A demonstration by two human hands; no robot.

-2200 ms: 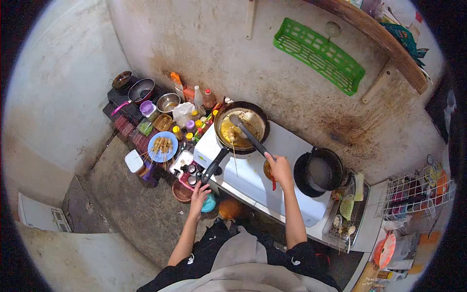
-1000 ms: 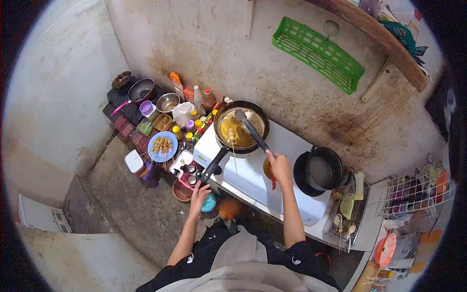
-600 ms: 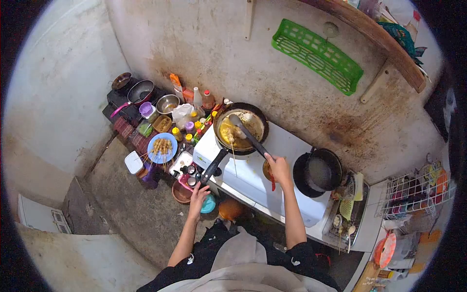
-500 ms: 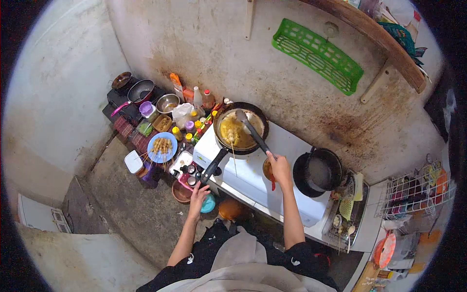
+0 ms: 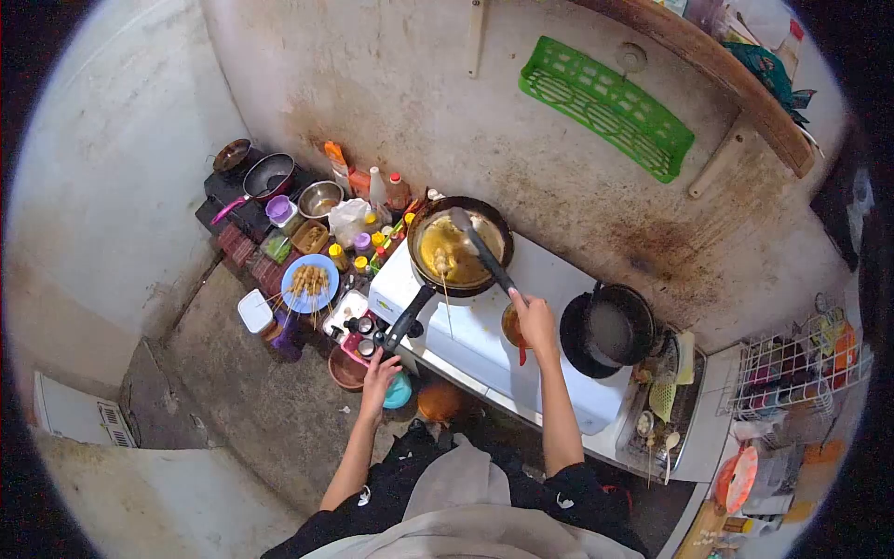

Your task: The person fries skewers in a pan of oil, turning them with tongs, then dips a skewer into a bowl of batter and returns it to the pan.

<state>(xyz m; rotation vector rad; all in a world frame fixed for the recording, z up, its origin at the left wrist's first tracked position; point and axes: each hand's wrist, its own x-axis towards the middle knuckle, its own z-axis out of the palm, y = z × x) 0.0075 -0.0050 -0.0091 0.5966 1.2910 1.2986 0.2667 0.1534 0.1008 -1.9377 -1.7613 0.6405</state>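
Note:
A dark frying pan [image 5: 492, 235] with yellowish liquid sits on the white stove [image 5: 494, 345]. One skewer [image 5: 448, 303] lies in it, its stick reaching over the near rim. My left hand [image 5: 380, 374] is closed on the end of the pan's black handle [image 5: 407, 319]. My right hand [image 5: 534, 321] grips a dark spatula [image 5: 486, 253], whose head is inside the pan near its middle. Beside my right hand, partly covered by it, is a small brown bowl [image 5: 511, 326] with a red-handled utensil. A blue plate [image 5: 291, 300] of several skewers stands at the left.
A black pot [image 5: 610, 326] stands on the stove's right side. Bottles, a metal bowl [image 5: 321, 198] and a small pan [image 5: 270, 177] crowd the left. A dish rack [image 5: 782, 368] is at the right. The wall behind holds a green basket [image 5: 607, 107].

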